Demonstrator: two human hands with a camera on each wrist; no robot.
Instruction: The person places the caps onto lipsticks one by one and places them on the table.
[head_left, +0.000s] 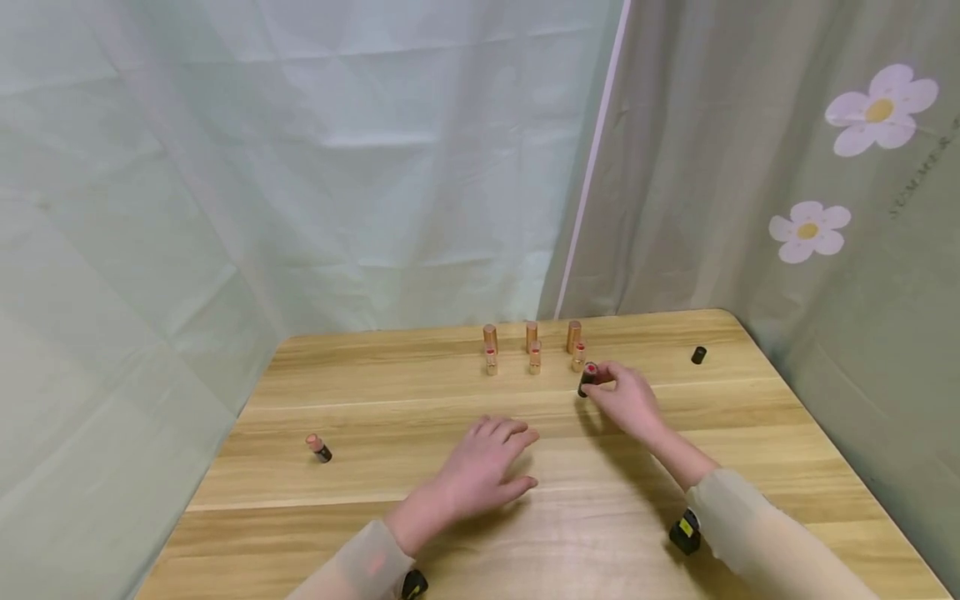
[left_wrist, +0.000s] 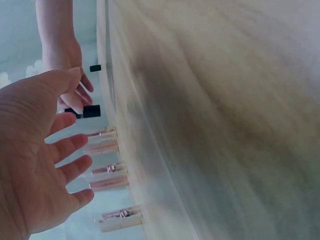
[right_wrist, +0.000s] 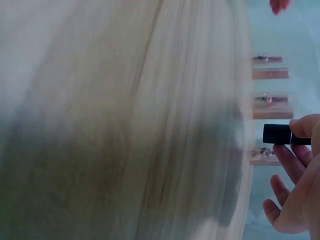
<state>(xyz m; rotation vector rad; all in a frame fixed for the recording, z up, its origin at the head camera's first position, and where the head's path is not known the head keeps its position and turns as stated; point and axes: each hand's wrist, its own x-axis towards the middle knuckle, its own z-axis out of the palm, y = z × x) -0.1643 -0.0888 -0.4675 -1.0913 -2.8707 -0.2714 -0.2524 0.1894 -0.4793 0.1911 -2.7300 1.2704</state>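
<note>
My right hand (head_left: 628, 400) pinches a black lipstick tube (head_left: 586, 385) between thumb and fingers, and red shows at its top end. In the right wrist view the black tube (right_wrist: 277, 134) is held just in front of the rose-gold pieces. My left hand (head_left: 483, 471) hovers over the middle of the table, palm down, fingers spread and holding nothing. Three rose-gold tubes stand along the back, the middle one (head_left: 532, 335) among them. In front of them stand three gold lipsticks with clear upper parts and reddish tops, such as the leftmost lipstick (head_left: 491, 362).
A short black cap (head_left: 699, 355) is at the back right of the wooden table (head_left: 360, 375). On the left is another lipstick (head_left: 318, 448) with a black base and a pinkish top. Curtains (head_left: 420, 167) hang behind and beside the table.
</note>
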